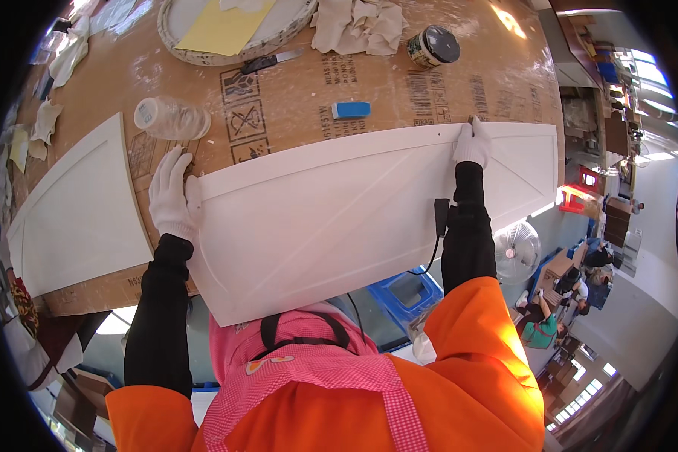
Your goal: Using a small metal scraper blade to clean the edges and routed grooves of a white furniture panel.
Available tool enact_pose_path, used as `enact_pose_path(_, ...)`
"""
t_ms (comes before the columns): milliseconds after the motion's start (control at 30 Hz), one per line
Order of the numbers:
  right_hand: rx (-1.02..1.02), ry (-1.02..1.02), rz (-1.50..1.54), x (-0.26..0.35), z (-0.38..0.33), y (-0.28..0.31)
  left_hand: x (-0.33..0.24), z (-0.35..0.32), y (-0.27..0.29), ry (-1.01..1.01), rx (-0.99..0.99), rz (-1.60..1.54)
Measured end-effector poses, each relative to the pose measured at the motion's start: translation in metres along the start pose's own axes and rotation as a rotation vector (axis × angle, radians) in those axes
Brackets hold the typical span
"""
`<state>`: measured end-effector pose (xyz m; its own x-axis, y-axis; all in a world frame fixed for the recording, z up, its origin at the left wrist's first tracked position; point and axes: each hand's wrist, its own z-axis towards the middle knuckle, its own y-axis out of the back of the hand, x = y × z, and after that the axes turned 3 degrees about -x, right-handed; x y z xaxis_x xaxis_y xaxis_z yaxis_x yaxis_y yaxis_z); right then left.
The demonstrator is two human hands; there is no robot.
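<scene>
A long white panel point(331, 218) with a raised border and diagonal lines lies across the table's near side, its near edge overhanging toward my body. My left hand point(175, 194), in a white glove, grips the panel's left end, with the thumb over the edge. My right hand point(472, 143), also gloved, is closed on the far edge near the right end. Fingers of both hands are partly hidden. A small blue block point(352, 110) lies beyond the panel. Past my left hand, a clear plastic jar point(172, 119) rests on its side.
A second white panel point(83, 218) lies at left on the cardboard-covered table point(294, 98). Farther back are a knife point(270, 61), a round tray point(175, 47) with yellow sheets, rags point(358, 26) and a dark-lidded jar point(434, 45). A fan point(517, 252) and co-workers point(541, 331) are at right.
</scene>
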<state>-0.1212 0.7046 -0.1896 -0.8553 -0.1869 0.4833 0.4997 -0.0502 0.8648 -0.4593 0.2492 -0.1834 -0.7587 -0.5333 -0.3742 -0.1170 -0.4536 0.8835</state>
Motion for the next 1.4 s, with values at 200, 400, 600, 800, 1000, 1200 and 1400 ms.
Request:
enact_pose_path(200, 0.266, 0.28, -0.002, 0.084, -0.123, -0.032, 0.014, -0.007, 0.009, 0.009, 0.003, 0.061)
enact_pose_path(400, 0.017, 0.064, -0.14, 0.053, -0.058, -0.008, 0.008, -0.005, 0.001, 0.033, -0.002, 0.0)
enact_pose_path(600, 0.25, 0.272, -0.153, 0.127, -0.184, -0.047, 0.014, -0.009, 0.001, 0.024, -0.011, -0.002)
enact_pose_path(800, 0.579, 0.552, -0.045, 0.241, -0.295, -0.059, 0.021, -0.012, 0.002, 0.01, -0.027, -0.02)
enact_pose_path(1000, 0.192, 0.051, -0.218, 0.154, -0.199, -0.05, 0.026, -0.021, 0.007, 0.01, -0.066, -0.172)
enact_pose_path(1200, 0.476, 0.48, -0.21, 0.27, -0.302, -0.076, 0.037, -0.077, 0.033, 0.068, -0.056, -0.149)
enact_pose_path(1400, 0.362, 0.563, -0.062, 0.239, -0.302, -0.084, 0.034, -0.081, 0.039, 0.067, -0.038, -0.176)
